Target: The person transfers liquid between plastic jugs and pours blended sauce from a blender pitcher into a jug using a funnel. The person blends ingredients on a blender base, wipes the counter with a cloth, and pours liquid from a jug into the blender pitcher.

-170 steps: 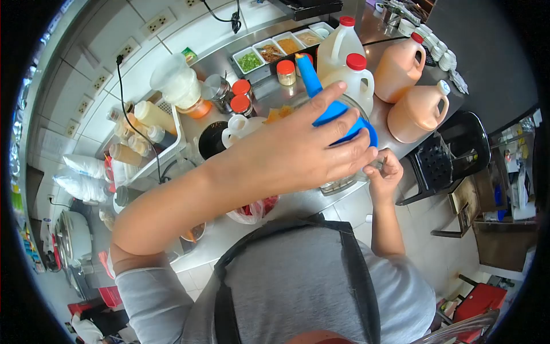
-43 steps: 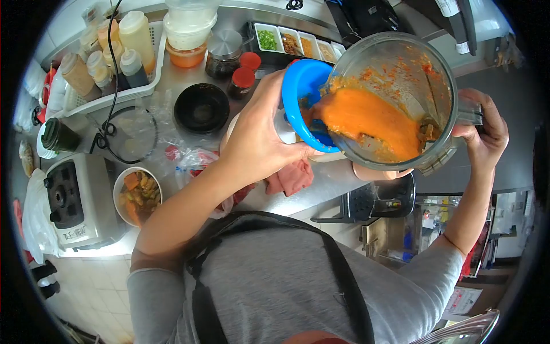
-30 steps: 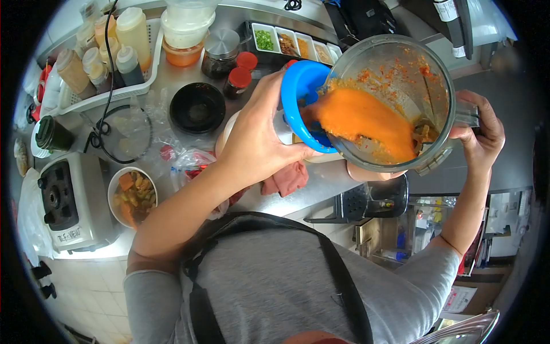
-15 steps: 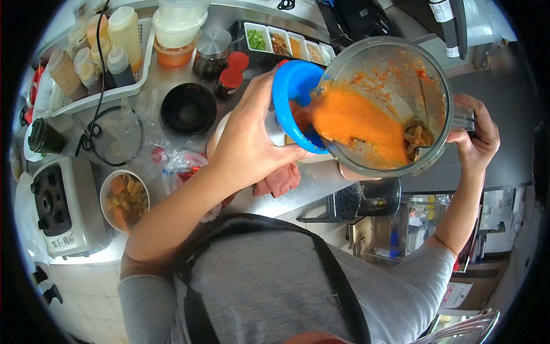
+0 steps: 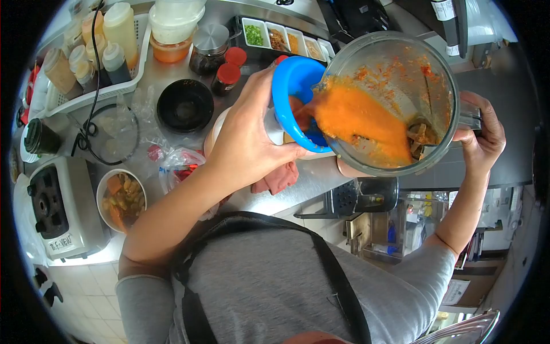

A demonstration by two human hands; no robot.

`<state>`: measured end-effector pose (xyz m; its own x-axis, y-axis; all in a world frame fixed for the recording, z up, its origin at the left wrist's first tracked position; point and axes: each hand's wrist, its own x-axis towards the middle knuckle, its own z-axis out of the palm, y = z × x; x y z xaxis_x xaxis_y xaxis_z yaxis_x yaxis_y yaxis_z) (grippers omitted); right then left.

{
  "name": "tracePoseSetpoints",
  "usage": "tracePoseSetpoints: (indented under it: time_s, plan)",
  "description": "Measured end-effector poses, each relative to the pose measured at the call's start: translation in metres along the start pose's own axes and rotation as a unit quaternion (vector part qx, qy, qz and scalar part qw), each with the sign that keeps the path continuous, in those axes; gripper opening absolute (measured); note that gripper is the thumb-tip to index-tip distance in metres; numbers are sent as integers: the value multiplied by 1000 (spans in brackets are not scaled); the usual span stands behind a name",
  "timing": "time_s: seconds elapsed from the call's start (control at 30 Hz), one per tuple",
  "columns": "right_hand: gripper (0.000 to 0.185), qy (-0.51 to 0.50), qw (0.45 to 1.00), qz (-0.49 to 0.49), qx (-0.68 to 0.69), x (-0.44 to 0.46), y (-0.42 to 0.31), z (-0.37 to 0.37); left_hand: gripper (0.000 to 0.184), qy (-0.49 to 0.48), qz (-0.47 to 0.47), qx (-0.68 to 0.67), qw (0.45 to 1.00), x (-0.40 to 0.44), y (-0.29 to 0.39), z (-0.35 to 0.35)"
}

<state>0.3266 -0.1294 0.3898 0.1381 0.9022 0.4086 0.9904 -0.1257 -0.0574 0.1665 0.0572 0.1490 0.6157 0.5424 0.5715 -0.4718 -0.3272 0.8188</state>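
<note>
My right hand [image 5: 484, 135] is closed round the handle of a clear blender jug [image 5: 395, 103], which is tipped to the left. Thick orange sauce [image 5: 355, 120] runs along the jug's wall, over its lip and into a blue-rimmed container [image 5: 281, 106]. That container is gripped by my left hand [image 5: 249, 129], its thumb and fingers wrapped round the side below the rim. The jug's lip meets or overlaps the blue rim. Orange bits cling inside the jug, and the blade [image 5: 421, 135] shows at its bottom. The container's lower part is hidden behind my left hand.
At left stand a blender base [image 5: 69, 206] and a white tub of chunky food [image 5: 122, 200]. Squeeze bottles fill a white basket [image 5: 126, 80]. A black bowl [image 5: 185, 106], red-lidded jars [image 5: 228, 75], a topping tray [image 5: 275, 37] and a reddish cloth [image 5: 275, 179] lie nearby.
The jug and my right hand have shifted slightly right. Sauce still flows into the blue-rimmed container, and both hands keep their holds. The surroundings have slid a little left in view.
</note>
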Motion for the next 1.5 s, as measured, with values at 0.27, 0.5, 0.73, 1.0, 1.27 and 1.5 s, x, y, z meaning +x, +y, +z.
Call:
tracePoseSetpoints:
  time_s: [0.27,0.5,0.73,1.0,1.27,1.5]
  plan:
    - [65,-23,1000,-17,-13,8,-4,-2,85,7,-9,-16,1000,-1,0,-1]
    - [65,-11,999,2,32,9,-2,3,86,15,-5,-28,999,-2,0,-1]
    - [64,24,999,17,11,-10,12,9,89,8,2,-7,1000,-1,1,-5]
    - [58,155,980,80,96,-56,32,26,86,8,-25,-32,999,-3,-3,-1]
    - [54,292,928,164,162,-118,45,67,85,2,-51,-49,998,0,-1,3]
    - [45,312,917,164,186,-150,50,84,92,-50,-103,-91,989,3,1,-6]
